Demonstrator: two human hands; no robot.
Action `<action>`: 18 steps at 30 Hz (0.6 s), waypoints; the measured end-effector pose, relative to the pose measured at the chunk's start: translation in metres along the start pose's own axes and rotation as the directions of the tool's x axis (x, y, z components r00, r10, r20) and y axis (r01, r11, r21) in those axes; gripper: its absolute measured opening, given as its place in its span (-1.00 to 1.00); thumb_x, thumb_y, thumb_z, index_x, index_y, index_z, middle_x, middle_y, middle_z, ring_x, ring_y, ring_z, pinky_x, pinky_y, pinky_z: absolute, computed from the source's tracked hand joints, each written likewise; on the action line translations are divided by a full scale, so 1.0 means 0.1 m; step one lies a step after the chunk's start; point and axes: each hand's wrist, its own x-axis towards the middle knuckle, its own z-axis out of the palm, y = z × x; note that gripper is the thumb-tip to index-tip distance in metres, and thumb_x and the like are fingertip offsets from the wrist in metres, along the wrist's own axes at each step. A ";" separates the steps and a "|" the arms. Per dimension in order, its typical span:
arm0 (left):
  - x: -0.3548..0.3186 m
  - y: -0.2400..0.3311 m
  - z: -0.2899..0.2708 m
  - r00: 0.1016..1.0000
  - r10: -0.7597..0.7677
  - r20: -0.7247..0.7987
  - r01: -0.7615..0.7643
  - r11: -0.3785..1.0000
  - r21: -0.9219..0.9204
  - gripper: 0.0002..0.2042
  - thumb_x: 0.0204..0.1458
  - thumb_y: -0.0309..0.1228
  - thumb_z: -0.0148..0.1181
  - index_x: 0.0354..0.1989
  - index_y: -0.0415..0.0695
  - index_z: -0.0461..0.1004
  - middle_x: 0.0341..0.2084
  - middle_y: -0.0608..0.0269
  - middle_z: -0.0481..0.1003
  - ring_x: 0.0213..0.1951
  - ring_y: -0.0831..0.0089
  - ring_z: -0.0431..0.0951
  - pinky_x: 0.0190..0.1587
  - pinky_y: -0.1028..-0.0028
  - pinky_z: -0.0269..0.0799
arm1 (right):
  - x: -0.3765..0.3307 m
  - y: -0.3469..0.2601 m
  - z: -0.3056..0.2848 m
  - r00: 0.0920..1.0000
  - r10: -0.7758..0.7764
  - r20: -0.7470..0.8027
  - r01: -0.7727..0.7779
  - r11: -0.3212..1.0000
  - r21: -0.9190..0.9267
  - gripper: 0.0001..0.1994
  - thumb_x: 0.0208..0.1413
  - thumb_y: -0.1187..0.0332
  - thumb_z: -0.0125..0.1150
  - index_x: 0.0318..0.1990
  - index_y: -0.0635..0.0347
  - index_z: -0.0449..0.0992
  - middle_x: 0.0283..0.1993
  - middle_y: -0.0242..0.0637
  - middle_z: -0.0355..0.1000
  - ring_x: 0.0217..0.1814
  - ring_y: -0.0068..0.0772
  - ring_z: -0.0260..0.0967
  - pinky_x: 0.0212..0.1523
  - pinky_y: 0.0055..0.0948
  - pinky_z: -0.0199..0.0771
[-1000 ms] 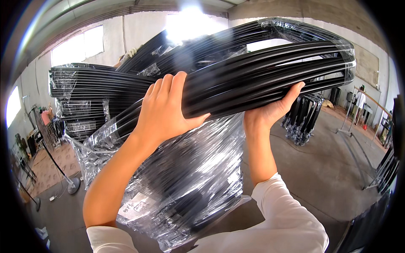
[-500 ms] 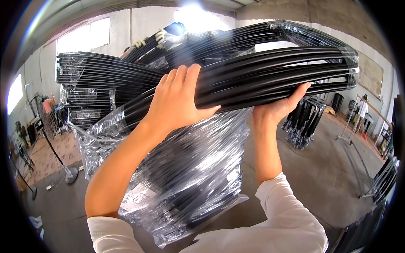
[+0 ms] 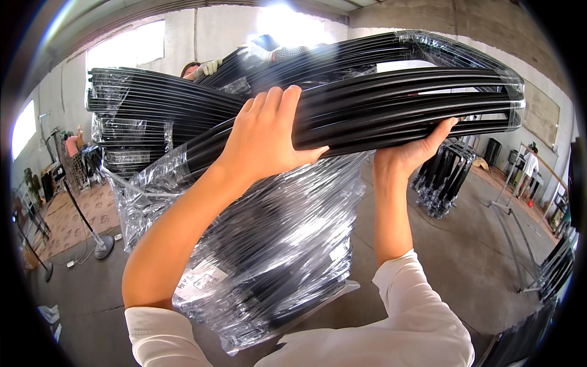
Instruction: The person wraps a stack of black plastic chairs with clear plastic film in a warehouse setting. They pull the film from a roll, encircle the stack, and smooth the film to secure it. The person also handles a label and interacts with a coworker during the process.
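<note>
A long bundle of black tubes, bound with clear film at its right end, lies slantwise across the top of a film-wrapped stack. My left hand grips the bundle near its middle, fingers over the upper side and thumb along the lower edge. Farther right, my right hand holds it from below, its thumb up against the near side; the other fingers are hidden beneath the tubes. Behind lies another black bundle, crossing over more film-bound tubes at the left.
Across the stack, a co-worker's gloved hands rest at the far bundle. Black frames with wrapped lower ends stand on the floor at right, near a metal rack. A stand with a round base is at left.
Both hands keep their hold, and the bundle shifts only slightly in view, toward the right. The co-worker's gloved hands have moved a little to the right too, and part of a head now shows.
</note>
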 end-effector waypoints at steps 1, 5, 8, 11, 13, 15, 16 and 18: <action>0.00 0.00 0.00 1.000 -0.002 -0.004 0.002 1.000 -0.002 -0.22 -0.34 -0.01 0.36 0.00 -0.28 0.21 -0.25 -0.01 0.36 -0.20 0.09 0.42 -0.10 0.23 0.35 | 0.00 0.00 0.02 1.000 -0.002 -0.011 0.002 1.000 0.005 -0.42 0.12 -0.16 -0.13 0.07 0.13 0.25 -0.04 -0.32 0.30 -0.04 -0.43 0.29 0.03 -0.42 0.31; 0.00 0.01 0.00 1.000 -0.001 0.008 0.001 1.000 0.004 -0.21 -0.34 0.00 0.36 0.01 -0.28 0.21 -0.23 -0.02 0.36 -0.19 0.08 0.42 -0.09 0.22 0.35 | 0.03 0.01 -0.05 0.999 0.017 0.044 -0.019 0.999 0.031 -0.43 0.12 -0.16 -0.13 0.07 0.14 0.25 -0.04 -0.32 0.30 -0.04 -0.44 0.28 0.02 -0.43 0.32; 0.00 0.00 0.00 1.000 0.001 0.008 -0.001 1.000 0.010 -0.21 -0.34 0.00 0.35 0.01 -0.28 0.21 -0.23 -0.01 0.36 -0.19 0.08 0.42 -0.08 0.22 0.34 | 0.03 0.02 -0.05 0.999 0.032 0.033 -0.034 0.998 0.048 -0.44 0.13 -0.16 -0.14 0.06 0.13 0.25 -0.05 -0.32 0.30 -0.04 -0.44 0.29 0.01 -0.42 0.33; 0.00 0.01 0.00 1.000 0.004 0.012 -0.004 1.000 0.026 -0.22 -0.33 0.00 0.35 0.01 -0.28 0.20 -0.22 -0.01 0.36 -0.18 0.07 0.42 -0.08 0.22 0.34 | 0.04 0.02 -0.07 0.999 0.027 0.037 -0.029 0.998 0.052 -0.46 0.14 -0.14 -0.14 0.04 0.11 0.26 -0.09 -0.32 0.32 -0.07 -0.42 0.31 -0.01 -0.40 0.36; 0.00 0.01 -0.01 1.000 0.001 0.018 -0.001 0.999 0.032 -0.22 -0.33 -0.01 0.35 0.01 -0.28 0.21 -0.22 -0.01 0.36 -0.17 0.07 0.42 -0.08 0.22 0.34 | 0.06 0.03 -0.09 0.998 0.013 0.063 -0.017 0.998 0.067 -0.48 0.14 -0.13 -0.14 0.03 0.09 0.26 -0.13 -0.31 0.34 -0.10 -0.41 0.32 -0.04 -0.39 0.38; 0.00 0.01 -0.01 1.000 0.007 0.004 -0.007 1.000 0.020 -0.23 -0.33 -0.02 0.35 0.01 -0.28 0.21 -0.22 -0.01 0.36 -0.17 0.06 0.42 -0.07 0.22 0.34 | 0.06 0.03 -0.08 0.999 0.001 0.054 -0.004 0.998 0.063 -0.50 0.15 -0.13 -0.14 0.02 0.08 0.26 -0.15 -0.29 0.35 -0.13 -0.41 0.34 -0.06 -0.39 0.40; 0.00 0.00 0.00 1.000 0.011 -0.004 -0.011 1.000 0.013 -0.23 -0.32 -0.02 0.36 0.01 -0.28 0.21 -0.22 -0.01 0.36 -0.17 0.06 0.42 -0.07 0.22 0.34 | 0.07 0.03 -0.07 0.999 -0.007 0.049 0.004 0.998 0.061 -0.51 0.15 -0.12 -0.14 0.02 0.08 0.26 -0.17 -0.29 0.35 -0.15 -0.40 0.35 -0.07 -0.39 0.41; 0.00 0.00 0.00 1.000 -0.001 0.013 0.001 1.000 0.005 -0.23 -0.33 -0.03 0.36 0.01 -0.28 0.21 -0.21 -0.02 0.36 -0.17 0.06 0.42 -0.06 0.21 0.34 | 0.06 0.03 -0.07 0.998 -0.020 0.054 0.017 0.998 0.059 -0.50 0.15 -0.12 -0.15 0.01 0.09 0.26 -0.16 -0.28 0.35 -0.15 -0.41 0.35 -0.07 -0.40 0.41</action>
